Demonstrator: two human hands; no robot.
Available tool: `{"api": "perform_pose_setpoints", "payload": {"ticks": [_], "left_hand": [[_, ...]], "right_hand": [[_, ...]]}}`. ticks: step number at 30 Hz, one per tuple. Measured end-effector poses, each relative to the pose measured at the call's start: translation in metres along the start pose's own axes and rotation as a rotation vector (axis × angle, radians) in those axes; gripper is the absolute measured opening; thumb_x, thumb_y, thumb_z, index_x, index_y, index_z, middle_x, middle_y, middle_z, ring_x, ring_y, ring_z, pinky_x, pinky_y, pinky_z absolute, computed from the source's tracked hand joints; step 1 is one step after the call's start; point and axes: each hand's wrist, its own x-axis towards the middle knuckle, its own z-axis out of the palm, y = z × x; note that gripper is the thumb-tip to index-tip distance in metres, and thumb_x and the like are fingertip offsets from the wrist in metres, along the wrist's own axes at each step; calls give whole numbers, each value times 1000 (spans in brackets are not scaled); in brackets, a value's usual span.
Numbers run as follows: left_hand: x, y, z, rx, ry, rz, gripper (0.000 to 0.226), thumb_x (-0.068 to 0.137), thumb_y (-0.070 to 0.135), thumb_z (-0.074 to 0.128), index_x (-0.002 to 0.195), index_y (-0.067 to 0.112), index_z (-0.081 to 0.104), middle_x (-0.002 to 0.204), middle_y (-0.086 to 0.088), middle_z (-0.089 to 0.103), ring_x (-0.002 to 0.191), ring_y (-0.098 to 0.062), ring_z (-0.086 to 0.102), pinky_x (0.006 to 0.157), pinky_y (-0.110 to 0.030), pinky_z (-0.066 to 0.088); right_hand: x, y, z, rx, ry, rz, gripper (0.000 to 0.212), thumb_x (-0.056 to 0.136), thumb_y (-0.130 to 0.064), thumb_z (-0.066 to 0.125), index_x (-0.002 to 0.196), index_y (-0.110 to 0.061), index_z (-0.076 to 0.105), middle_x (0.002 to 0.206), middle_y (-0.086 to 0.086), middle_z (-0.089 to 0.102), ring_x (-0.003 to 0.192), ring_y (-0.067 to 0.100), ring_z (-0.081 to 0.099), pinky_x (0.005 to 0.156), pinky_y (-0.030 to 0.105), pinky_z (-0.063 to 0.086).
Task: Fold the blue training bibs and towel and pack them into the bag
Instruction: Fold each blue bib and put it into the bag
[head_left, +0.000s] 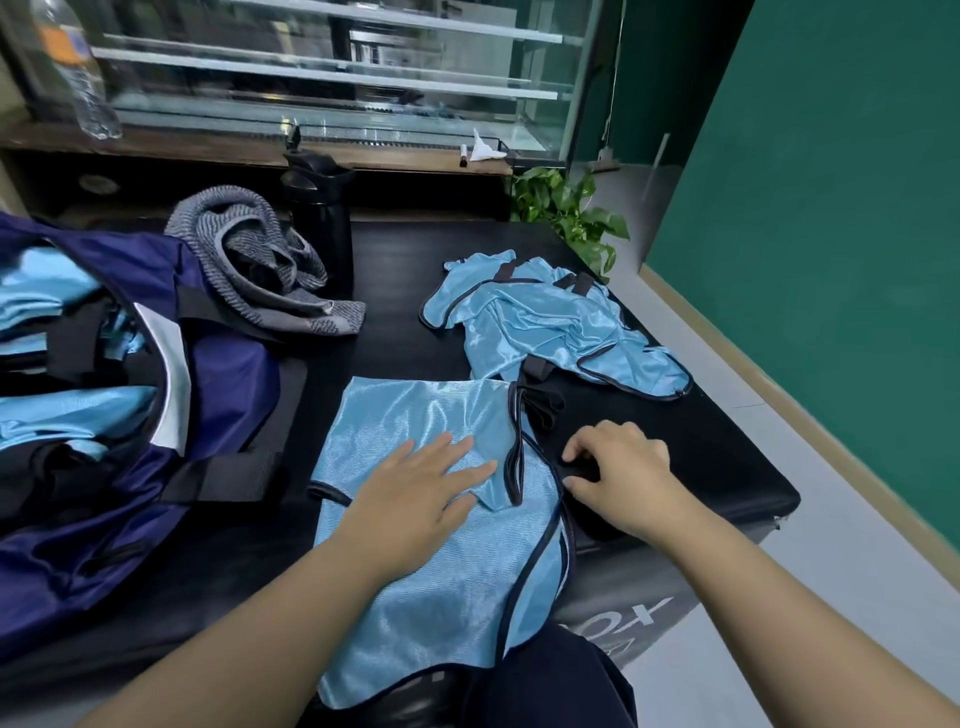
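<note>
shiny light-blue mesh training bib (447, 561) with dark navy piping lies flat at the near edge of the black counter (701, 457). left hand (415, 493) presses it, fingers straight. right hand (618, 467) pinches the bib's black strap at its right edge. a second crumpled light-blue bib (550, 322) lies beyond. navy duffel bag (218, 374) at left holds folded bibs. white lettering below the counter edge is partly hidden, unreadable.

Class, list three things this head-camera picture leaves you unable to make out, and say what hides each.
1. How many bibs the bag holds: cut off by the left edge.
2. The bottle label: blurred, top corner.
3. What the right hand's fingertips grip: black strap on black table, curled fingers cover it.
</note>
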Motion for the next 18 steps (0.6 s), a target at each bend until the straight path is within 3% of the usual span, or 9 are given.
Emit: {"api": "perform_pose_setpoints", "payload": {"ticks": [4,7,9,12,15,18], "left_hand": [[6,12,-7,-22,44,5,82,76,57,-10,147,40,27,158,16,16,147,-7,5,114,-26,-3],[9,21,-4,32,47,22,57,96,49,8,146,34,30,158,12,17,147,-12,8,117,-33,5],[10,24,0,28,27,25,46,102,40,19,147,32,29,159,11,15,147,-12,7,117,-33,6],[7,19,2,16,-19,54,49,104,35,28,151,30,18,159,10,11,147,-11,4,117,-29,2],[2,3,-3,24,-39,90,54,103,17,34,151,30,15,159,13,9,147,-9,3,117,-26,1],[-1,-14,-10,5,-139,152,58,100,9,33,151,33,16,158,18,5,146,-3,-3,116,-22,-3]], "right_hand": [[-5,-16,-2,59,114,-262,43,84,-38,60,125,-33,48,130,-19,41,120,9,28,87,26,15],[-9,-27,8,9,88,-410,62,73,-52,62,129,-32,44,141,-17,36,128,9,25,101,28,11],[-8,-27,17,-93,134,-439,53,66,-46,59,115,-28,52,132,-10,51,122,15,39,102,36,14],[-1,-20,23,-109,201,-410,27,62,-29,61,89,-24,60,95,-11,63,102,16,57,102,39,16],[1,-10,24,-94,231,-401,21,65,-22,59,85,-25,62,83,-15,60,96,11,56,104,37,16],[-2,-8,19,-33,162,-422,31,74,-25,39,89,-26,65,85,-17,59,100,4,47,108,32,12]]}}
